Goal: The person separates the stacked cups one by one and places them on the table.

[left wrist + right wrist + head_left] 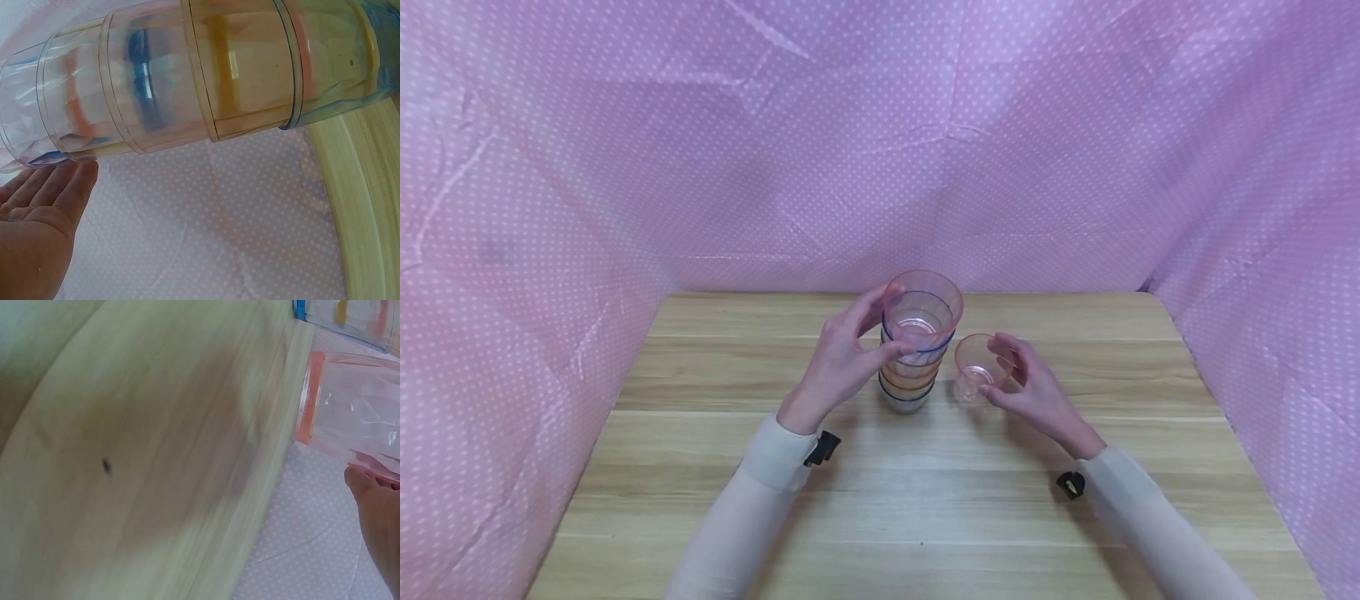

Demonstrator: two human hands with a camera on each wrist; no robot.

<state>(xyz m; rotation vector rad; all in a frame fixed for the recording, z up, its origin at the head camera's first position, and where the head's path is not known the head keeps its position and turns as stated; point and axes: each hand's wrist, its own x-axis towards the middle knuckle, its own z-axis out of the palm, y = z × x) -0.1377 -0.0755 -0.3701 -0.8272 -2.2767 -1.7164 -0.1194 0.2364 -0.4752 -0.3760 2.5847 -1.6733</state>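
Observation:
A tall stack of clear plastic cups [913, 371], with coloured bands and rims, stands upright on the wooden table. My left hand [844, 350] holds the stack near its top, thumb at the front and fingers round the far side, by the pink-rimmed top cup [922, 304]. In the left wrist view the nested cups [247, 69] cross the frame, and the left fingers [53, 187] touch them near the top end. To the right of the stack, my right hand [1033, 387] grips a single clear pink cup [973, 358] between thumb and fingers. Its pink base band [311, 397] shows in the right wrist view.
The wooden table [917, 500] has a small dark spot [107, 466] on its top. Pink polka-dot cloth [820, 150] hangs behind the table and along both sides. Each sleeve cuff bears a small black device [823, 448].

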